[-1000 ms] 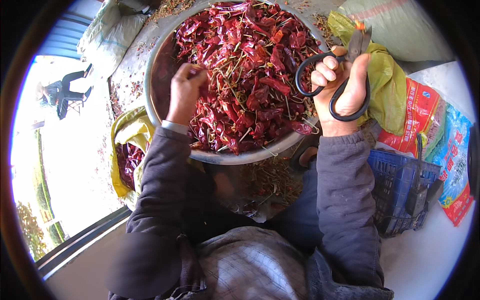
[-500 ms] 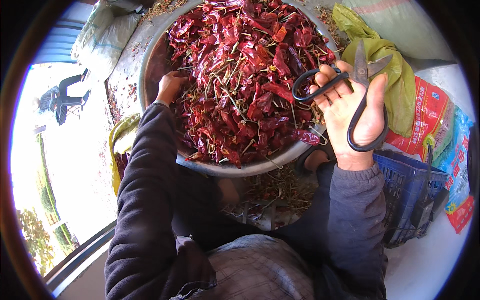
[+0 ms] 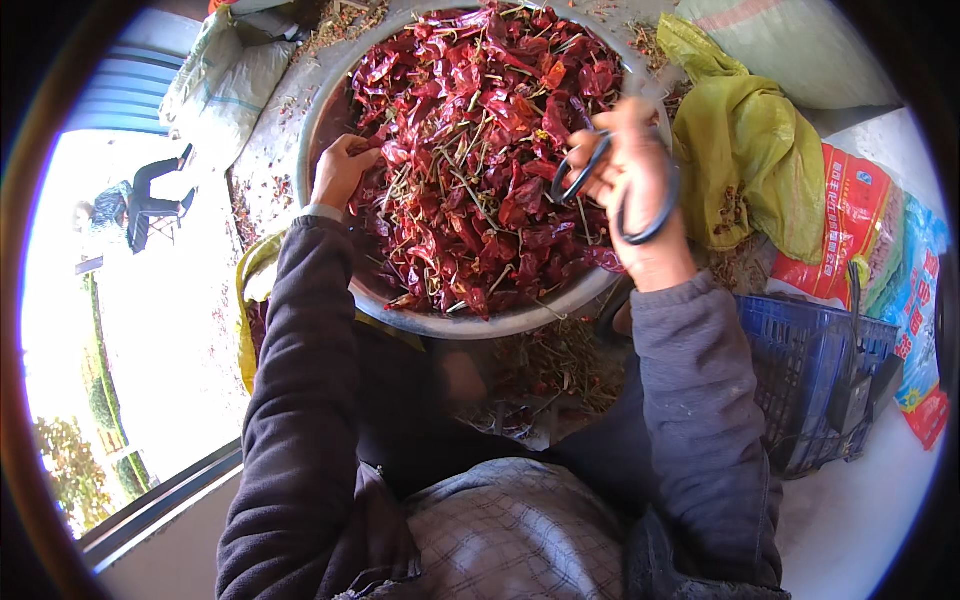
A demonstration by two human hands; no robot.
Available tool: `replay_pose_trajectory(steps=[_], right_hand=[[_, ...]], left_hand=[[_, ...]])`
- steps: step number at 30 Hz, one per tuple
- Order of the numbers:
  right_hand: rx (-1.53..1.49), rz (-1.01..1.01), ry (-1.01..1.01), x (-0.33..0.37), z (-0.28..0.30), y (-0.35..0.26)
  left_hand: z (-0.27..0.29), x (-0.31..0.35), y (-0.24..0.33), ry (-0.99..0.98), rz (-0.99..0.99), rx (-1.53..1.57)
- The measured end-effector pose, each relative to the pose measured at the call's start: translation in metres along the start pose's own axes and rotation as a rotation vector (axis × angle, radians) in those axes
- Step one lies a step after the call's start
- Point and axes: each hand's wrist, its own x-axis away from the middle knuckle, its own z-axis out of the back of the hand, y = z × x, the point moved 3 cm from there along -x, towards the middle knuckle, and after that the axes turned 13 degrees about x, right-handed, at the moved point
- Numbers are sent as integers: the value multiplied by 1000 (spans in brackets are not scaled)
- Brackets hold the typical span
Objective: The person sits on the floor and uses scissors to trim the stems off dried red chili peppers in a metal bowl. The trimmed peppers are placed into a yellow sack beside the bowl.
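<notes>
Wrinkled, glossy red chili peppers with pale stems are heaped in a wide, round metal basin. My left hand is at the heap, just inside the basin's left edge, fingers bent; I cannot tell whether they grip a pepper. My right hand, blurred, is above the basin's right edge, holding scissors with black loop handles; the blades are indistinct. Beyond that edge lies a crumpled yellow sack; nearer me stands a blue plastic lattice crate.
</notes>
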Motion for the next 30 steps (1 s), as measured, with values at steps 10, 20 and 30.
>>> replay_pose_trajectory(steps=[10,20,30], right_hand=[[1073,290,-388,33,-56,17],[1202,361,-306,38,-56,34],[210,-176,-521,48,-62,41]], left_hand=[[-43,121,99,64,-8,498],[-92,130,114,-26,-220,350],[-94,130,120,-10,-104,612]])
